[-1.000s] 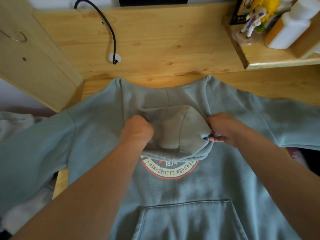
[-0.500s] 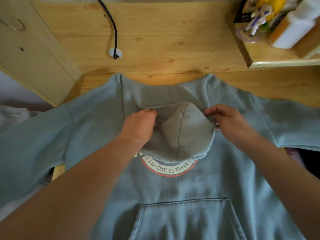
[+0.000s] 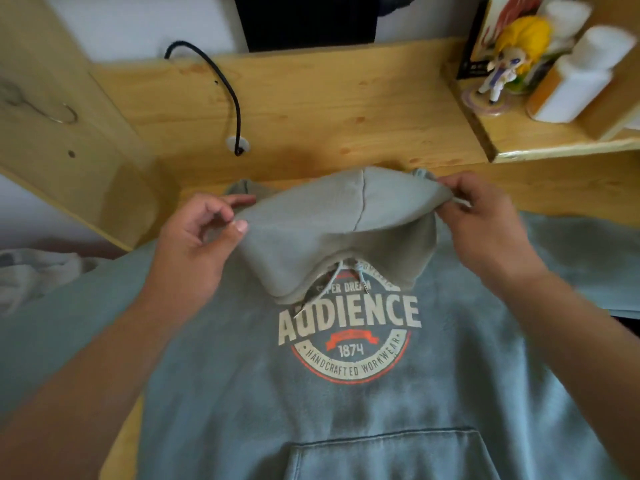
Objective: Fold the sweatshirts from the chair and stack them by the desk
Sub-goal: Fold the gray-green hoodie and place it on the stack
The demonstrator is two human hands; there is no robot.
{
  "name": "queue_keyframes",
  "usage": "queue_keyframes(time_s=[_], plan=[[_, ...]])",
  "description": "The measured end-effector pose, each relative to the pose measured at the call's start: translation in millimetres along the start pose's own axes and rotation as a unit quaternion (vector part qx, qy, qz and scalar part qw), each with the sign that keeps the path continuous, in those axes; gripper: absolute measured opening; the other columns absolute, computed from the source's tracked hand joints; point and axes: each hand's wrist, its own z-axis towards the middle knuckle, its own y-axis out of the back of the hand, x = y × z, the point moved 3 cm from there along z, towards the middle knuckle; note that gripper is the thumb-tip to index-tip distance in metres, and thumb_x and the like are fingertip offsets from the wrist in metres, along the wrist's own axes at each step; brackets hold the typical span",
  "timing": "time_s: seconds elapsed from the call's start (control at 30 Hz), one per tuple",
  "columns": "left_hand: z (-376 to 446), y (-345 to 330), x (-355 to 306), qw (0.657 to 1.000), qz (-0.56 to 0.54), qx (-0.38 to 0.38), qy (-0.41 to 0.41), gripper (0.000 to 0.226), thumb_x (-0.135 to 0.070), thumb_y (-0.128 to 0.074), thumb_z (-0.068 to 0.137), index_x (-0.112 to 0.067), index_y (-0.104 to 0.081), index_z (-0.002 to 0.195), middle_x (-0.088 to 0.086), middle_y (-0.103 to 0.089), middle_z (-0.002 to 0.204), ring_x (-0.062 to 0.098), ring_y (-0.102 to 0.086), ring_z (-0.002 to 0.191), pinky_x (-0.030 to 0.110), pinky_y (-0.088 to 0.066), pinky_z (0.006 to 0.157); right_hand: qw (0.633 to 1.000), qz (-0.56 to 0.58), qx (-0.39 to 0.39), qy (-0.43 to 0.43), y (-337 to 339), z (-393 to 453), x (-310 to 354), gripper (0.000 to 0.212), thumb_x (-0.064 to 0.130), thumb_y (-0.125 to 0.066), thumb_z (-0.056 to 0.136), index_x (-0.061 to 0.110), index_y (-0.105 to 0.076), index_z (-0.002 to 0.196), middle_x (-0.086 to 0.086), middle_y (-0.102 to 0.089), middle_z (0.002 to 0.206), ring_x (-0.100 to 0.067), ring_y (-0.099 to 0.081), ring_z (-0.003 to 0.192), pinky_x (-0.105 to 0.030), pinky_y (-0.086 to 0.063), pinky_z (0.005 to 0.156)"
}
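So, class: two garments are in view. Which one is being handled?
The blue-green hoodie with the AUDIENCE print; both hands pinch its hood. The pale grey garment lies untouched at the left.

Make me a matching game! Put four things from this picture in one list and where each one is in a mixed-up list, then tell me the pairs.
Things:
1. hood
2. black cable
3. toy figure
4. front pocket

Places:
A. on the raised shelf at the right
B. low on the hoodie, nearest the camera
C. pinched on both sides by the hands
D. going into a hole in the desk

Pairs: 1-C, 2-D, 3-A, 4-B
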Motion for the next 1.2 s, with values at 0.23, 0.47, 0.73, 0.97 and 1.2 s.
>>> queue_keyframes(time_s=[0.23,0.47,0.73,0.97,1.2], plan=[[48,-14,0,0.977,0.081,0.129,0.150,0.025,-0.022,-0.074,0.091,-0.038,-0.057,0.101,-0.002,-0.073,0.095,0.014,-0.069,0.087,0.031,-0.053,0.079,0.990,0.043,0.108,0.086,-7,55,66,0.049,-0.016,-0.043,0.084,0.029,-0.062,0.092,0.006,-0.065,0.090,0.000,-0.058,0.082,-0.015,-0.043,0.075],[97,-8,-7,0.985,0.130,0.013,0.111,0.021,-0.020,-0.047,0.108,-0.020,-0.063,0.095,-0.004,-0.069,0.088,0.002,-0.064,0.081,0.026,-0.050,0.077,0.973,-0.109,0.198,0.053,-20,76,78,0.007,0.030,-0.054,0.100,0.029,-0.059,0.097,0.011,-0.059,0.093,-0.008,-0.055,0.089,-0.027,-0.043,0.075],[106,13,-8,0.905,0.396,0.140,-0.065,0.015,-0.028,-0.053,0.104,-0.014,-0.054,0.098,0.003,-0.059,0.089,0.026,-0.056,0.085,0.041,-0.044,0.074,0.841,-0.446,0.239,0.190,-11,85,74,0.039,-0.002,-0.063,0.081,0.014,-0.055,0.115,-0.009,-0.053,0.113,-0.030,-0.053,0.106,-0.036,-0.043,0.084],[91,22,-16,0.911,0.410,0.004,0.035,0.028,-0.018,-0.060,0.100,-0.018,-0.052,0.073,0.008,-0.056,0.084,0.031,-0.055,0.073,0.038,-0.046,0.065,0.822,-0.468,0.118,0.302,-6,74,94,0.037,-0.014,-0.057,0.071,0.003,-0.061,0.103,-0.013,-0.051,0.094,-0.038,-0.055,0.089,-0.042,-0.045,0.065],[38,4,2,0.921,-0.097,0.013,0.378,0.013,-0.007,-0.050,0.106,-0.010,-0.062,0.109,0.014,-0.072,0.110,0.033,-0.077,0.079,0.044,-0.064,0.061,0.883,-0.401,0.161,0.185,-16,40,48,0.038,-0.011,-0.057,0.074,0.013,-0.059,0.104,-0.004,-0.051,0.100,-0.022,-0.046,0.094,-0.035,-0.039,0.074]])
